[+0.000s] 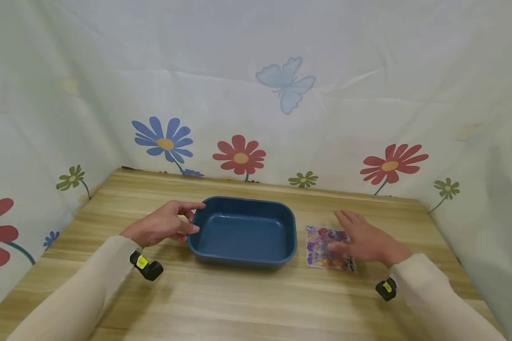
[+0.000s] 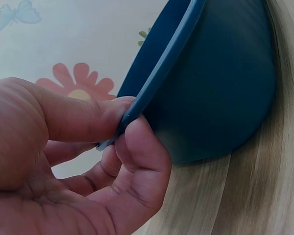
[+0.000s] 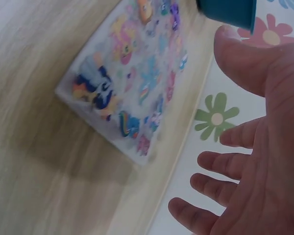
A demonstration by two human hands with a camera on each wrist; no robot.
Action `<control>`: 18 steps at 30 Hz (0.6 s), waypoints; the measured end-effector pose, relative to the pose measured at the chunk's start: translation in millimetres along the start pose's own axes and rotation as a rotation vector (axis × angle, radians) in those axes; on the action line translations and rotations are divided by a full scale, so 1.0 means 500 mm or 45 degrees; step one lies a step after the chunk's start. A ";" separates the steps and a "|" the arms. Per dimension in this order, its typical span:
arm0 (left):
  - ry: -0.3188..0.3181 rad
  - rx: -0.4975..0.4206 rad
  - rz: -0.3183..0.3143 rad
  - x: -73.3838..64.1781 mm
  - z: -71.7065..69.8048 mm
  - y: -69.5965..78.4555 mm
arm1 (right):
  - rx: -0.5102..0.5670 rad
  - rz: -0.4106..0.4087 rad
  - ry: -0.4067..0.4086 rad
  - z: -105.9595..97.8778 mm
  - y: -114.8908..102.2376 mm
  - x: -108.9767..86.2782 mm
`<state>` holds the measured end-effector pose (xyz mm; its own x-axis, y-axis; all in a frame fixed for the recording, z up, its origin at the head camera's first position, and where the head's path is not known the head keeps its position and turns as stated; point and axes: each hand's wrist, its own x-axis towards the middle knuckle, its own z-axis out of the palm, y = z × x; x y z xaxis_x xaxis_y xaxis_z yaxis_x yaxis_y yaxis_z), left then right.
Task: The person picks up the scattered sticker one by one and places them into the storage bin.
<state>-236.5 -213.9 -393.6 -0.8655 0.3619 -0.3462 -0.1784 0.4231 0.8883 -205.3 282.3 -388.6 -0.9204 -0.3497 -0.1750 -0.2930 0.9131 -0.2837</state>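
Observation:
A dark blue rectangular basin [image 1: 243, 258] with rounded corners stands on the wooden table. My left hand [image 1: 164, 222] pinches its left rim; in the left wrist view the thumb [image 2: 83, 120] lies on the inner side and curled fingers press the outside of the wall [image 2: 220, 88]. To the basin's right lies a clear, flat packet [image 1: 317, 248] printed with colourful cartoon ponies. Above that packet hovers my right hand [image 1: 364, 239], its fingers spread and holding nothing. The right wrist view shows the packet [image 3: 132, 73] apart from the fingers.
Behind the wood-grain table [image 1: 239, 303] hangs a white curtain [image 1: 196, 94] with printed flowers and a butterfly, and it closes in both sides. Black wrist cameras [image 1: 147, 266] are strapped at both cuffs.

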 end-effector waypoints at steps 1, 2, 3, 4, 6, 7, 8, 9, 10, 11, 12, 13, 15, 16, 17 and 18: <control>0.001 -0.001 0.000 0.004 0.001 0.001 | 0.005 0.006 -0.004 0.000 0.004 0.001; 0.001 0.004 0.001 0.006 0.001 0.003 | 0.006 0.011 -0.009 0.000 0.009 0.001; 0.003 0.008 -0.001 0.008 0.002 0.004 | 0.005 0.017 -0.015 0.001 0.013 0.002; 0.007 0.011 -0.006 0.007 0.001 0.003 | 0.010 0.021 -0.024 0.004 0.014 0.004; 0.013 -0.002 -0.017 0.005 0.001 0.002 | 0.005 0.020 -0.042 0.010 0.017 0.010; 0.016 -0.006 -0.018 0.005 0.002 0.002 | -0.004 0.019 -0.046 0.012 0.019 0.012; 0.018 -0.014 -0.021 0.005 0.002 0.003 | -0.011 0.016 -0.050 0.014 0.021 0.014; 0.018 -0.019 -0.023 0.004 0.003 0.003 | -0.018 0.013 -0.053 0.016 0.023 0.016; 0.018 -0.026 -0.025 0.004 0.003 0.003 | -0.029 0.006 -0.054 0.017 0.025 0.018; 0.014 -0.024 -0.019 0.004 0.004 0.004 | -0.039 -0.002 -0.053 0.018 0.026 0.020; 0.015 -0.026 -0.019 0.003 0.004 0.004 | -0.048 -0.006 -0.054 0.019 0.027 0.022; 0.014 -0.025 -0.017 0.003 0.003 0.004 | -0.056 -0.010 -0.052 0.020 0.028 0.024; 0.008 -0.020 -0.011 0.002 0.002 0.004 | -0.068 -0.015 -0.054 0.021 0.030 0.028; 0.003 -0.014 -0.005 0.001 0.002 0.004 | -0.071 -0.016 -0.052 0.021 0.030 0.030; -0.001 -0.005 0.003 0.000 0.001 0.004 | -0.074 -0.016 -0.051 0.021 0.030 0.032; 0.002 -0.001 0.002 -0.001 0.000 0.004 | -0.078 -0.015 -0.051 0.022 0.031 0.034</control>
<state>-236.6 -213.4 -391.7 -0.8664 0.3613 -0.3446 -0.1777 0.4218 0.8891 -222.6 288.2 -406.2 -0.9060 -0.3675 -0.2100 -0.3202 0.9195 -0.2279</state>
